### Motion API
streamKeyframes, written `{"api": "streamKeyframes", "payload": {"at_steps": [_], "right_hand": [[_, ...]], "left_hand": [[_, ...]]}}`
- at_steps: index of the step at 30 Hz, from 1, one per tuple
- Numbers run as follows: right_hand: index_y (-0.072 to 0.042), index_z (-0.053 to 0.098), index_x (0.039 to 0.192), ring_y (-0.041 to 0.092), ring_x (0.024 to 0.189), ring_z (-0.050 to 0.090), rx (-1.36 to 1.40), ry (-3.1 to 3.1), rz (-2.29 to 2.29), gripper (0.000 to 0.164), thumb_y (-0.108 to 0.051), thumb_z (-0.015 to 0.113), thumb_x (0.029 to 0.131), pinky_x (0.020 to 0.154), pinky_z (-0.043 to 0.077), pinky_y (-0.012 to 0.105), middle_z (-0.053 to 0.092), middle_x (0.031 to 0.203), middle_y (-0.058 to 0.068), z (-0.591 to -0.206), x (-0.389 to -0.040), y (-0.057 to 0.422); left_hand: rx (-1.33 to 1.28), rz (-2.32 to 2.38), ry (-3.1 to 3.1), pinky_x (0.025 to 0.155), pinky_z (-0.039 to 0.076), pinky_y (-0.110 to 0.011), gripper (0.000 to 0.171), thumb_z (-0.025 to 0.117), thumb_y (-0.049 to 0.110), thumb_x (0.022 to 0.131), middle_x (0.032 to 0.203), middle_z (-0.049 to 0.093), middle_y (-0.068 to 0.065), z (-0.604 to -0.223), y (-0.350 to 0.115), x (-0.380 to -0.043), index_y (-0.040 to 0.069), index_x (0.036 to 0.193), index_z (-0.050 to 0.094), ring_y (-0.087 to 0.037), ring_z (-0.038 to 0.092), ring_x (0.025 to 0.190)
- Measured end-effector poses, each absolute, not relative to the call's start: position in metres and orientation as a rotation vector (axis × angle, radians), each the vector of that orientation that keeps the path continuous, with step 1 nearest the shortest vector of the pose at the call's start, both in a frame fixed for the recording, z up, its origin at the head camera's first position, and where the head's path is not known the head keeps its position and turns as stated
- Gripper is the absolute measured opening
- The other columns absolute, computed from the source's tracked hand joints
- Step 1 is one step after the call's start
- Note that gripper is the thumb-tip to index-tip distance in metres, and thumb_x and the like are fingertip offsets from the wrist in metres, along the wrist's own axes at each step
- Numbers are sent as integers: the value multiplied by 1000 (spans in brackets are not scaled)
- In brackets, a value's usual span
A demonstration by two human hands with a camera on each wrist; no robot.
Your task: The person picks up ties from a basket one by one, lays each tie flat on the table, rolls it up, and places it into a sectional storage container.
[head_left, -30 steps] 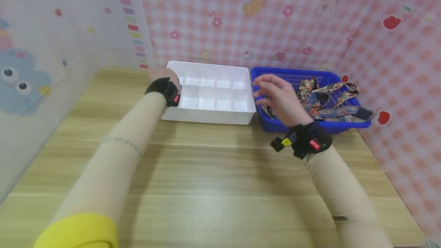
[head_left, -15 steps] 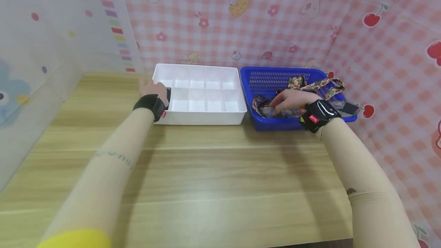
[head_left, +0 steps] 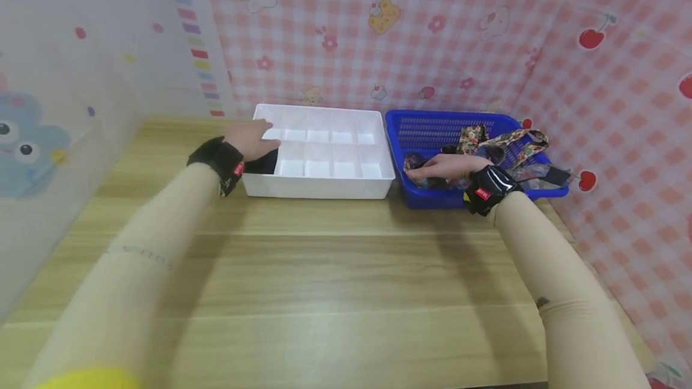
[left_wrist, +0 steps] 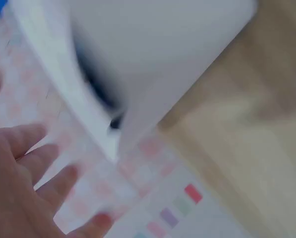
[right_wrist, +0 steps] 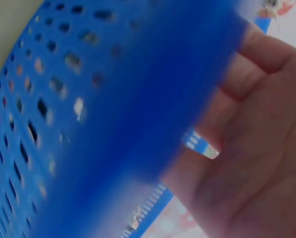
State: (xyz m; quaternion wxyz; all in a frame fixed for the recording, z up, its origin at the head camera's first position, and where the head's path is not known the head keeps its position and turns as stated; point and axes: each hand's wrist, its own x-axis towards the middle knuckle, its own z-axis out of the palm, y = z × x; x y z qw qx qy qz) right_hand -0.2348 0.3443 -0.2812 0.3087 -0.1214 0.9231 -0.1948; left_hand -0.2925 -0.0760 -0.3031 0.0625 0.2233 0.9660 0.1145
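My left hand (head_left: 248, 138) is over the left end of a white divided box (head_left: 319, 188), its fingers spread, also seen in the left wrist view. Below it, a dark thing (head_left: 264, 164) fills the near left compartment; its kind is unclear. My right hand (head_left: 446, 168) reaches into a blue perforated basket (head_left: 427, 198) on the right, among floral fabric strips (head_left: 508, 137) that look like neckties. In the right wrist view its fingers pass behind the basket's rim, so the fingertips and anything between them are hidden.
Box and basket stand side by side at the back of a wooden table (head_left: 324, 269). A pink checked cloth wall (head_left: 335, 65) rises close behind them. One strip with a dark end (head_left: 555, 176) lies over the basket's right rim.
My right hand has moved from above the basket's left rim down into the basket. My left hand has shifted and spread over the box's left end, and the dark thing there shows more.
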Motion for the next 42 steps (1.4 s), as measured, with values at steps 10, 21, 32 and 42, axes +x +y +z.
{"api": "streamKeyframes", "payload": {"at_steps": [10,21,32,42], "right_hand": [[3,60,125,25,109,50,-347,2517,-675,52,-41,53,97,97,41,44,57,122,15,-296,-233,344],[-8,61,84,15,66,46,-320,2672,-758,38,-45,61,92,63,40,32,49,72,-1,-296,-228,335],[-7,41,73,14,54,36,-498,2841,-1282,33,-22,59,96,54,32,29,36,62,-1,-241,-201,291],[-2,65,101,17,64,60,-710,2303,-1739,13,-8,55,94,58,52,30,64,83,11,-215,-168,226]], "left_hand": [[593,290,2904,106,-17,-63,79,22,57,100,159,11,-20,-347,-69,-276,-1,153,14,-36,8,145],[772,411,3228,108,-15,-62,77,24,64,97,158,25,-9,-346,-60,-267,10,153,26,-27,12,146],[1144,1174,2914,112,-5,-59,61,50,42,99,154,34,-6,-306,-7,-208,11,149,36,-21,16,146],[1263,1800,2331,113,21,-41,89,79,18,79,151,36,0,-286,25,-192,19,152,27,-9,27,139]]}}
